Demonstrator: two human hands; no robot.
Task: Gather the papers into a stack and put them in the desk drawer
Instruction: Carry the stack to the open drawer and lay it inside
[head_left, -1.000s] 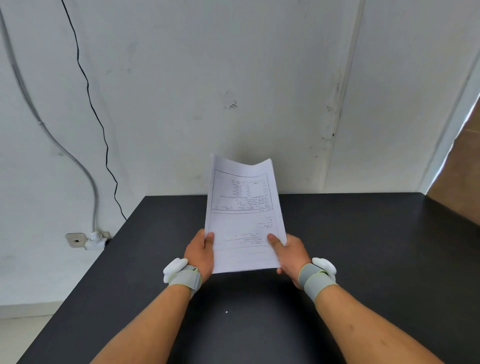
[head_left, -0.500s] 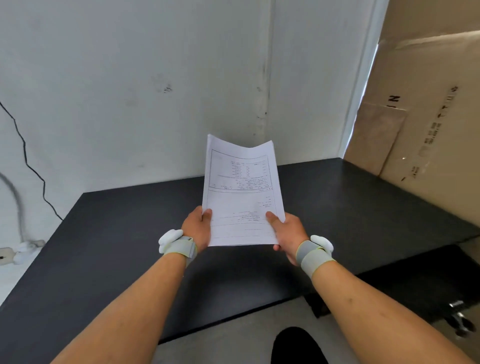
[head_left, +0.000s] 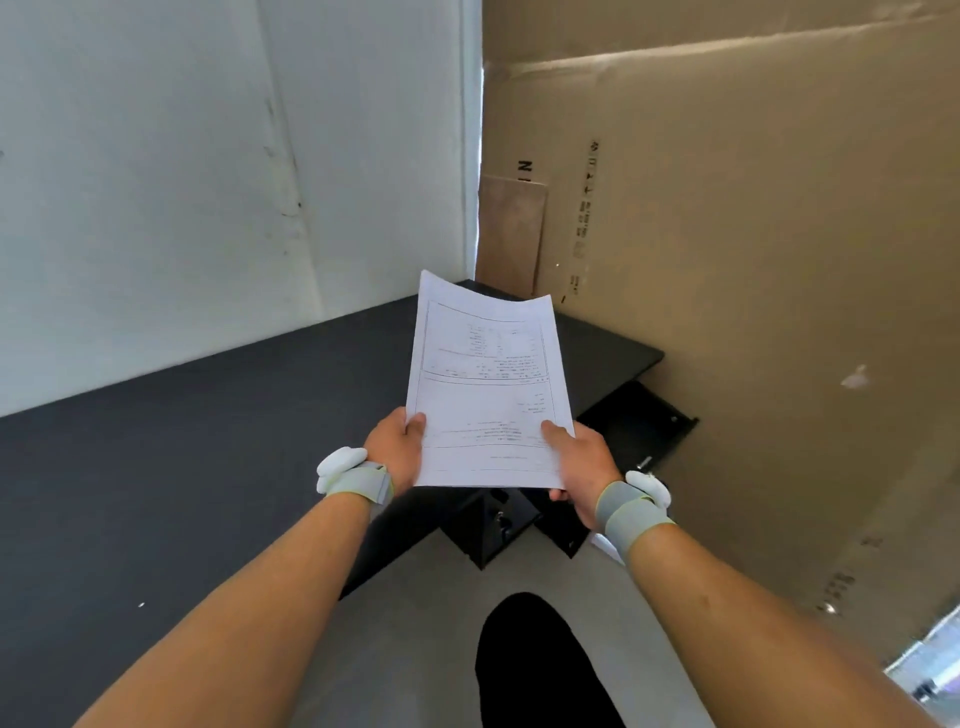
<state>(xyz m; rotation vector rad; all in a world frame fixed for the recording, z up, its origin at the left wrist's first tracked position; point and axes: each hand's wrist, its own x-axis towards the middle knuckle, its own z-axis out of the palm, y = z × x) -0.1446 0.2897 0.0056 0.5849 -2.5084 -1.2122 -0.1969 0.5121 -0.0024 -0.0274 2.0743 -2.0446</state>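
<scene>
A stack of white printed papers (head_left: 488, 384) is held upright in the air over the right end of the black desk (head_left: 182, 467). My left hand (head_left: 397, 449) grips its lower left edge and my right hand (head_left: 579, 460) grips its lower right edge, thumbs on the front sheet. Below the papers, under the desk's right end, a black drawer unit (head_left: 498, 527) shows small handles on its fronts. A black drawer part (head_left: 641, 423) juts out to the right of the desk, beyond my right hand.
Large cardboard sheets (head_left: 753, 260) lean against the wall on the right, close behind the drawer unit. A white wall (head_left: 182, 182) runs behind the desk. Grey floor (head_left: 415, 649) and my dark shoe or trouser leg (head_left: 535, 670) lie below.
My view has swung to the right along the desk; the cable and socket have left the frame, the cardboard and drawer unit have come in. Both hands keep their hold on the papers.
</scene>
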